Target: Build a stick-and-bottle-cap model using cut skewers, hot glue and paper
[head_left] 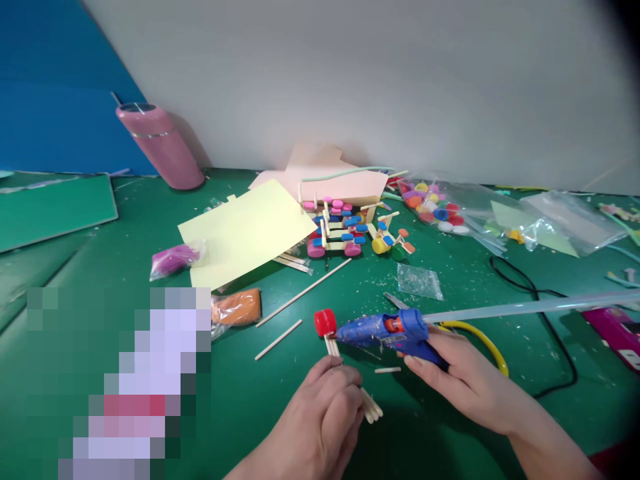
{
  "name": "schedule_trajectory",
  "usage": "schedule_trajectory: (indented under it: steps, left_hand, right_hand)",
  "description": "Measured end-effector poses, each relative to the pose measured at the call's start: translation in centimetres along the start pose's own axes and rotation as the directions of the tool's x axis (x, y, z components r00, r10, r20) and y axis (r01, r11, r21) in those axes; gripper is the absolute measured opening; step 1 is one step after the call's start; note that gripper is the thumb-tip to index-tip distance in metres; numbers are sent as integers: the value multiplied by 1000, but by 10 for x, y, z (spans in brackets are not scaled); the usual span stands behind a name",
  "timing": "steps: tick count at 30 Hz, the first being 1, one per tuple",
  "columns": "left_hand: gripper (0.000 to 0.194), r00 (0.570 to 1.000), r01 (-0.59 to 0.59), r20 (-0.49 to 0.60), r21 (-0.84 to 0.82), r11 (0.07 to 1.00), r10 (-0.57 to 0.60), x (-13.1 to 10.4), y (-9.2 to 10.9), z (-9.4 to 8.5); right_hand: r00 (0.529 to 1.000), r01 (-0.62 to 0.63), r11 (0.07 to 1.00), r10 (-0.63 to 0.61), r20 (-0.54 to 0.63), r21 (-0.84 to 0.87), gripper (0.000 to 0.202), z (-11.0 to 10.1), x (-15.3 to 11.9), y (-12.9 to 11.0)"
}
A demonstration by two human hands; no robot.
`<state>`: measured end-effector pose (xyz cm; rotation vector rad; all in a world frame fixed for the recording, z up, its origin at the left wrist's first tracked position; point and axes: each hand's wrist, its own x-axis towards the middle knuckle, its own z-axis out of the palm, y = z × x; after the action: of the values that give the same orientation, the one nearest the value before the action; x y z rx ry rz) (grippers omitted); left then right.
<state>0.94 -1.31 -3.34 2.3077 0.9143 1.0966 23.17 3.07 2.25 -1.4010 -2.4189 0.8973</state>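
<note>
My left hand (327, 407) is closed around a small bundle of pale wooden sticks (371, 408), whose ends stick out below my fingers. At the bundle's far end sits a red round cap-like piece (325, 323). In my right hand (465, 373) is a blue hot glue gun (387, 331), its tip against or very close to the spot where the red piece meets the sticks. A long clear glue stick (505, 309) runs out of the gun's back. Under the gun lie scissors with yellow handles (483, 339), partly hidden.
Loose sticks (304, 293), an orange clay packet (239, 307) and a purple one (175, 260) lie to the left. Behind are a yellow sheet (250, 230), small built stick models (340, 230), a bag of coloured caps (435, 207) and a pink bottle (163, 147). A black cord (557, 340) curls right.
</note>
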Motion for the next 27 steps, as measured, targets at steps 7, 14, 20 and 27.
schedule_trajectory:
  steps: [7, 14, 20, 27]
  left_hand:
    - [17, 1000, 10, 1, 4, 1000, -10, 1, 2, -1]
    - [17, 1000, 9, 7, 5, 1000, -9, 1, 2, -1]
    - [18, 1000, 11, 17, -3, 1000, -11, 0, 2, -1]
    - [18, 1000, 14, 18, 6, 1000, -14, -1, 2, -2]
  right_hand:
    - [1000, -8, 1000, 8, -20, 28, 22, -3, -3, 0]
    - [999, -37, 999, 37, 4, 35, 22, -4, -5, 2]
    - [999, -43, 999, 43, 6, 25, 23, -1, -6, 6]
    - [999, -35, 999, 35, 3, 39, 22, -2, -5, 5]
